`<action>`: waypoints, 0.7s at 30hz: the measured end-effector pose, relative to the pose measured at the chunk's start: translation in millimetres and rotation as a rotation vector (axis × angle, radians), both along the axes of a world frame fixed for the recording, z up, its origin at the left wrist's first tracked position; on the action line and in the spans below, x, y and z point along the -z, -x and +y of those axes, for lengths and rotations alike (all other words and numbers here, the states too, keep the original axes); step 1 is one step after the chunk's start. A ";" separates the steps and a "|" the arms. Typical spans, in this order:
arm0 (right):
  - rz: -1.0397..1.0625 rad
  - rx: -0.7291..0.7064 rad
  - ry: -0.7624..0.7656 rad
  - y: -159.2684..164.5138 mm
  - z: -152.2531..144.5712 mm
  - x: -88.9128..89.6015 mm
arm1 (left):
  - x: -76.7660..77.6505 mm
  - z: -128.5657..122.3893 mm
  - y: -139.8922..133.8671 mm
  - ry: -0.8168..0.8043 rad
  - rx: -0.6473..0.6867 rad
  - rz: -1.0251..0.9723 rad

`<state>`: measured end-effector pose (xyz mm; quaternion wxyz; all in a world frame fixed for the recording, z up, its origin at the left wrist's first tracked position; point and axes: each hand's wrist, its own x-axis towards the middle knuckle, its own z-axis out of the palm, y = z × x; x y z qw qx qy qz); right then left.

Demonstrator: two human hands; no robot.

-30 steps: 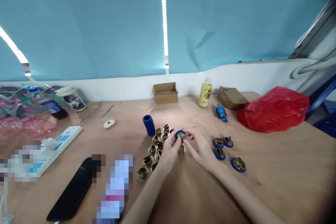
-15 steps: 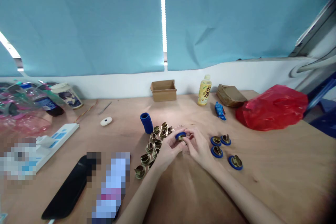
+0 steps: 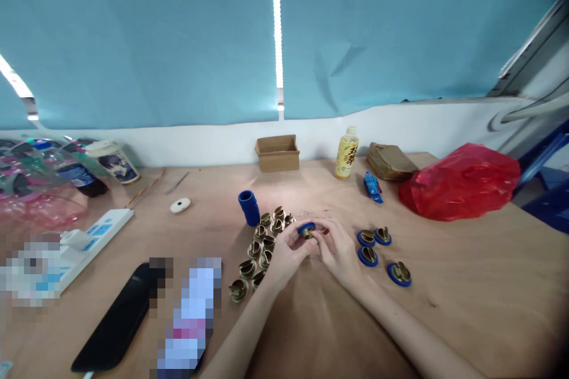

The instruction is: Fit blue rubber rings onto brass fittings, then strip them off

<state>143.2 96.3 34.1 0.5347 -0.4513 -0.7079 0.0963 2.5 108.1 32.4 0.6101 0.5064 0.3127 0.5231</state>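
Note:
Between my two hands is a brass fitting with a blue ring [image 3: 306, 230] around it. My left hand [image 3: 287, 251] grips it from the left, fingers curled. From the other side my right hand [image 3: 334, 249] pinches it with thumb and fingers. Left of my hands lie several brass fittings without rings [image 3: 254, 250], partly hidden by my left hand. To the right, several brass fittings with blue rings [image 3: 367, 256] rest on the table. A stack of blue rings [image 3: 249, 211] stands behind the plain fittings.
Behind are a small cardboard box [image 3: 278, 160], a yellow-labelled bottle [image 3: 347, 154], a blue wrapper [image 3: 373, 187] and a red plastic bag [image 3: 462, 183]. A black phone [image 3: 115, 323], a power strip [image 3: 95, 243] and a white oval object [image 3: 180, 205] lie on the left.
The fitting has turned slightly in my fingers. Both hands stay in nearly the same place, and the things on the table have not moved.

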 end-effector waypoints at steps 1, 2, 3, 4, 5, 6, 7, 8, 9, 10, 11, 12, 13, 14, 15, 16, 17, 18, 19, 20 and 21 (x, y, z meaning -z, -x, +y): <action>0.000 0.004 -0.013 0.5 -0.6 0.0 | 0.4 -0.1 -0.3 -0.001 -0.004 -0.002; 0.000 0.008 -0.023 0.9 -1.1 0.1 | 0.6 -0.1 -0.5 0.000 -0.009 -0.003; 0.001 0.013 -0.031 1.1 -1.6 0.1 | 0.7 -0.2 -0.6 0.000 -0.013 -0.002; 0.002 0.017 -0.038 1.3 -2.0 0.1 | 0.7 -0.3 -0.7 0.002 -0.015 0.000; 0.002 0.020 -0.045 1.4 -2.4 0.2 | 0.6 -0.3 -0.6 0.003 -0.014 0.000; 0.002 0.023 -0.049 1.5 -2.6 0.2 | 0.4 -0.2 -0.3 0.004 -0.010 0.000; 0.000 0.024 -0.052 1.5 -2.8 0.4 | 0.2 0.1 0.1 0.002 -0.001 -0.001; -0.002 0.023 -0.053 1.5 -2.9 0.6 | 0.0 0.4 0.8 -0.003 0.011 0.001; -0.002 0.019 -0.053 1.5 -2.9 0.9 | 0.0 0.9 1.5 -0.009 0.024 0.006; 0.000 0.013 -0.051 1.5 -2.8 1.3 | 0.1 1.4 2.4 -0.018 0.037 0.013; 0.003 0.006 -0.050 1.5 -2.6 1.8 | 0.3 2.0 3.3 -0.029 0.048 0.022; 0.005 -0.001 -0.048 1.5 -2.3 2.6 | 0.6 2.5 4.1 -0.037 0.057 0.032; 0.002 -0.007 -0.046 1.5 -1.8 3.6 | 1.1 2.8 4.8 -0.043 0.063 0.040; -0.005 -0.007 -0.041 1.4 -1.2 4.8 | 1.6 3.1 5.3 -0.046 0.070 0.049; -0.015 -0.002 -0.033 1.2 -0.4 6.1 | 2.1 3.2 5.7 -0.048 0.076 0.059; -0.026 0.007 -0.019 1.0 0.4 7.5 | 2.7 3.2 6.0 -0.048 0.083 0.072; -0.035 0.017 -0.002 0.7 1.2 8.8 | 3.2 3.2 6.1 -0.051 0.089 0.086; -0.042 0.026 0.018 0.3 2.0 9.9 | 3.6 3.2 6.1 -0.056 0.095 0.102; -0.046 0.032 0.036 0.0 2.8 10.8 | 3.9 3.2 6.1 -0.064 0.100 0.118; -0.049 0.034 0.051 -0.4 3.4 11.4 | 3.9 3.1 6.1 -0.074 0.103 0.133; -0.049 0.034 0.063 -0.6 3.8 11.7 | 3.8 3.1 6.2 -0.086 0.105 0.147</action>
